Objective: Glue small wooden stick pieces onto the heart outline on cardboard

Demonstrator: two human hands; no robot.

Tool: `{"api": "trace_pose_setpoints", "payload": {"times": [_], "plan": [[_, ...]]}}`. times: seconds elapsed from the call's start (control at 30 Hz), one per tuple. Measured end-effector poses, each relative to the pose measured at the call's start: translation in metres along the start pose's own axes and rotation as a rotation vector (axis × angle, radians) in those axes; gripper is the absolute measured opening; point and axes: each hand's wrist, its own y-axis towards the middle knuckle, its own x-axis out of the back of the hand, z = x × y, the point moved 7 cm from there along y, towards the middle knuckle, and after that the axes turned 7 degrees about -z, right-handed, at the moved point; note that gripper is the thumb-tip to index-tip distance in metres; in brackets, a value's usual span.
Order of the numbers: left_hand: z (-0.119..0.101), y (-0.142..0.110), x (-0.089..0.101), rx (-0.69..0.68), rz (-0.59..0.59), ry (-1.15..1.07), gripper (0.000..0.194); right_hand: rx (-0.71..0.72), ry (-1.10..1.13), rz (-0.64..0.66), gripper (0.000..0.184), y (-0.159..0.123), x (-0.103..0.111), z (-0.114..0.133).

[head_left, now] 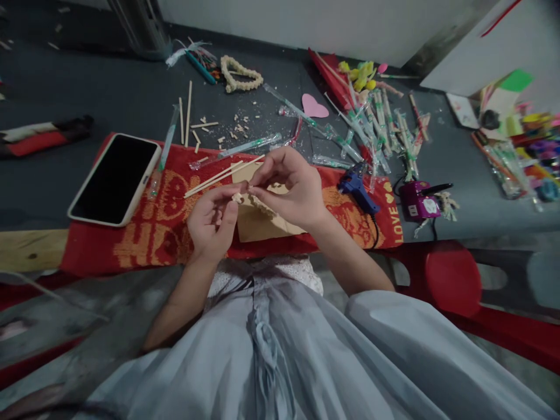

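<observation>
My left hand is closed around a bumpy beige craft piece, partly hidden by my fingers. It looks built from short bits of pale stick. My right hand pinches thumb and forefinger together at the piece, touching the left fingertips; what sits in that pinch is too small to make out. Beneath both hands lies a tan board on a red and orange towel. Thin wooden sticks rest just beyond my left hand. To the right of my right hand is a blue hot glue gun.
A phone lies on the towel's left. Beyond are a bumpy beige heart frame, cut stick bits, a pink paper heart and several clear-wrapped sticks. A purple box with cords stands at the right edge.
</observation>
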Motion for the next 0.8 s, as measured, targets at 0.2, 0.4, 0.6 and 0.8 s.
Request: {"api": "trace_pose_setpoints", "payload": {"times": [0.2, 0.4, 0.6, 0.8], "plan": [[-0.005, 0.002, -0.002, -0.136, 0.014, 0.047, 0.018, 0.109, 0.047, -0.026, 0.024, -0.007, -0.005, 0.006], [-0.005, 0.000, -0.004, -0.197, 0.024, 0.098, 0.018, 0.125, -0.028, -0.045, 0.017, -0.013, -0.008, 0.009], [-0.005, -0.002, -0.003, -0.276, 0.045, 0.144, 0.019, 0.132, -0.086, -0.025, 0.015, -0.012, -0.007, 0.007], [-0.004, -0.002, -0.002, -0.323, 0.054, 0.194, 0.020, 0.169, -0.099, -0.047, 0.016, -0.014, -0.003, 0.014]]}}
